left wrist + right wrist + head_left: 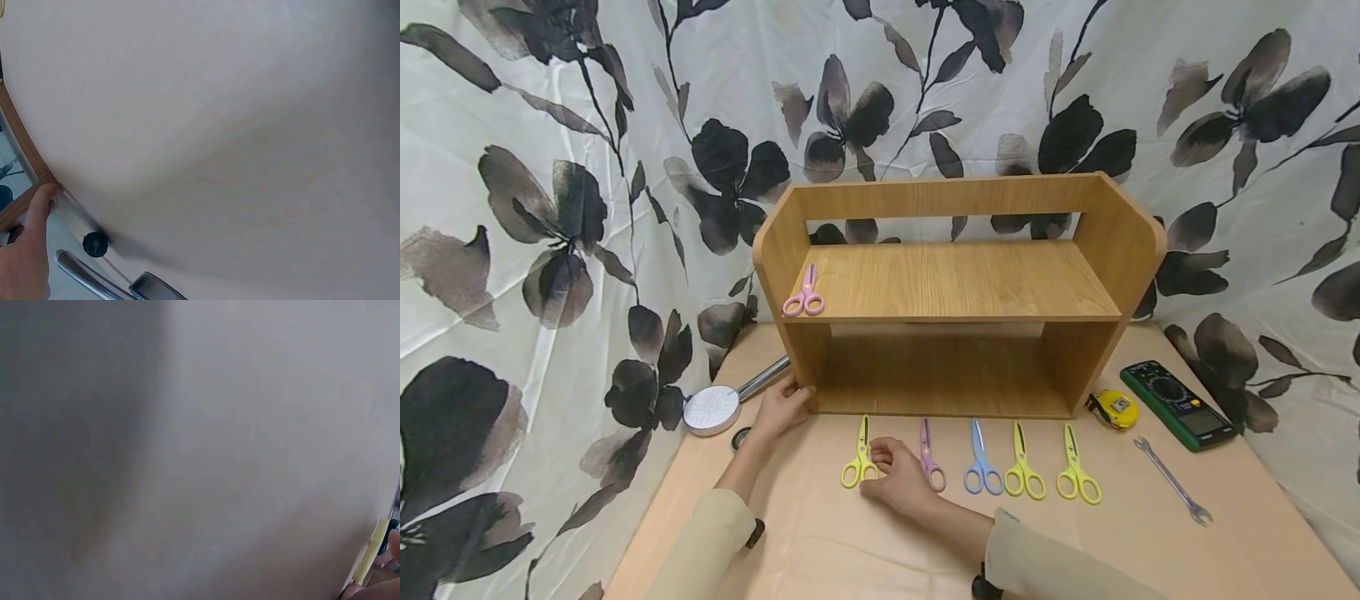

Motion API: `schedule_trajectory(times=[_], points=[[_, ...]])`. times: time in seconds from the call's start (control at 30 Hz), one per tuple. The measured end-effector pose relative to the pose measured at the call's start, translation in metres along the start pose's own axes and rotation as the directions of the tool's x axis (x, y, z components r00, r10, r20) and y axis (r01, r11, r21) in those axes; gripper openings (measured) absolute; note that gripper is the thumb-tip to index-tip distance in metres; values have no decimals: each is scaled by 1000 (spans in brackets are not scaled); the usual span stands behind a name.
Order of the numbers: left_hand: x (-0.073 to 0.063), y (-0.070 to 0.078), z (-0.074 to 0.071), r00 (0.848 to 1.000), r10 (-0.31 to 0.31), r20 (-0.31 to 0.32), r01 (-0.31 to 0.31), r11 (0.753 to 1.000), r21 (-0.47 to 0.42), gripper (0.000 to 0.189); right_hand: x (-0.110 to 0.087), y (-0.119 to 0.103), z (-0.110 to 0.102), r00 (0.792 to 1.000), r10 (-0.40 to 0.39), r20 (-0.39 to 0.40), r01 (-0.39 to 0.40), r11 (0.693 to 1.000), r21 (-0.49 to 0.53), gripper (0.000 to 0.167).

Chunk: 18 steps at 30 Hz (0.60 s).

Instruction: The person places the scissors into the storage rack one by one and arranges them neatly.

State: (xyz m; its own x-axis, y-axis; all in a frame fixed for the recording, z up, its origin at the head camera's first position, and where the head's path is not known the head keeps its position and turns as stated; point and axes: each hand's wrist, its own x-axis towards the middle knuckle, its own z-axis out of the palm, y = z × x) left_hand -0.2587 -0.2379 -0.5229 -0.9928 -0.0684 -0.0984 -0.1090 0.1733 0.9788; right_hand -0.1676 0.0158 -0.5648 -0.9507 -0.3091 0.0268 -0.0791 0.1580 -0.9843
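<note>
A two-tier wooden desktop shelf (pixel 962 283) stands on the table. At its lower left front corner, my left hand (pixel 785 406) holds the side panel; the left wrist view shows a finger (pixel 41 206) against the wooden edge. My right hand (pixel 906 479) pinches the handle of the leftmost yellow scissors (pixel 859 458), whose blades point toward the shelf. Right of that hand lie purple scissors (pixel 927 454), blue scissors (pixel 980 462) and two more yellow pairs, one of them the far-right yellow scissors (pixel 1075 467). Pink scissors (pixel 807 292) rest on the upper tier's left end.
Left of the shelf lie a round white-faced object with a metal handle (pixel 713 410) and a small black ring (pixel 741 437). On the right are a yellow tape measure (pixel 1116 409), a green multimeter (pixel 1178 406) and a wrench (pixel 1172 481). A floral curtain (pixel 700 50) hangs behind.
</note>
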Motion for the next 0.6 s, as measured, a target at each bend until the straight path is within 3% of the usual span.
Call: schedule_trajectory(times=[0.6], points=[[-2, 1, 0, 1000, 13, -2, -13, 1000, -6, 54, 4, 1, 17, 991, -67, -112, 38, 970, -241, 51]])
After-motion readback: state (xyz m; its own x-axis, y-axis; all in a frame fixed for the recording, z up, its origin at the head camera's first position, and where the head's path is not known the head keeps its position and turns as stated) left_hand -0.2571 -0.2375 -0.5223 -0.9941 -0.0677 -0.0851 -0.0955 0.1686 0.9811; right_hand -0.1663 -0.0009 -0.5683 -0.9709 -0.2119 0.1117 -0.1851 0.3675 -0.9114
